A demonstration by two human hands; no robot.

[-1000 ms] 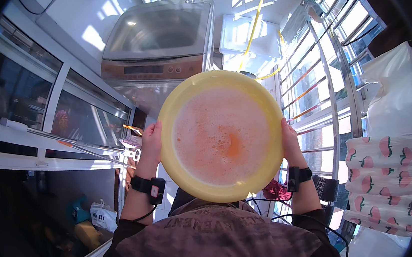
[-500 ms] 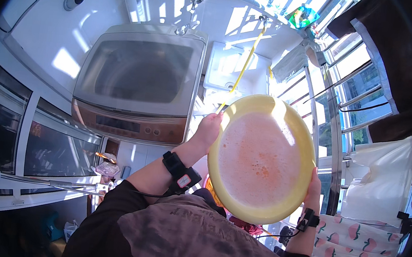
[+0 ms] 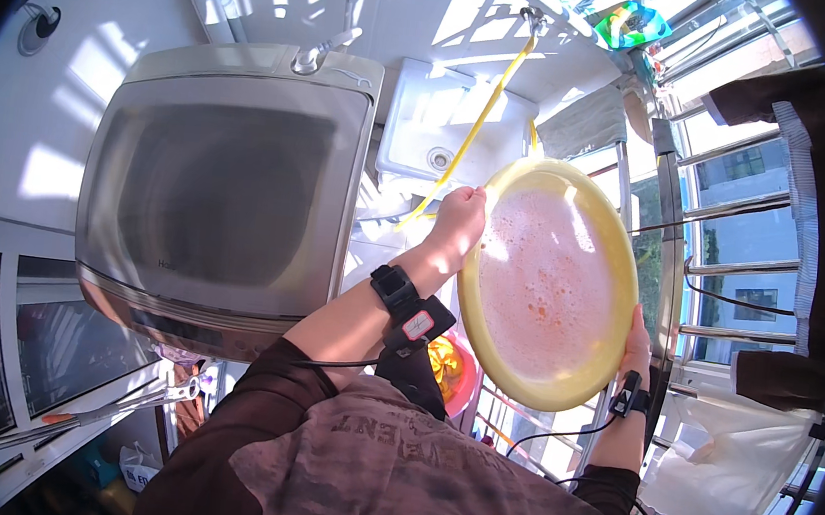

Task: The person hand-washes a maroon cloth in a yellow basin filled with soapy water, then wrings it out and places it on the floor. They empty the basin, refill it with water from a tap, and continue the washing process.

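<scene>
A yellow basin full of pinkish, foamy water is held up in front of me, its open top facing me. My left hand grips its left rim, the fingers curled mostly behind the edge. On the opposite rim, lower down, my right hand is closed on the basin's side, partly hidden by it. The white sink with a round drain lies just beyond the basin's upper left. A yellow hose runs from a wall tap down past the sink's front.
A top-loading washing machine stands at the left. A pink basin with orange-yellow cloth sits below, between me and the held basin. Barred windows and hanging cloths line the right. A green-blue bag rests at the far upper right.
My view has turned right and shifted toward the sink. The yellow basin is now more tilted, and its foamy water has slid toward its left side. Both hands keep their hold.
</scene>
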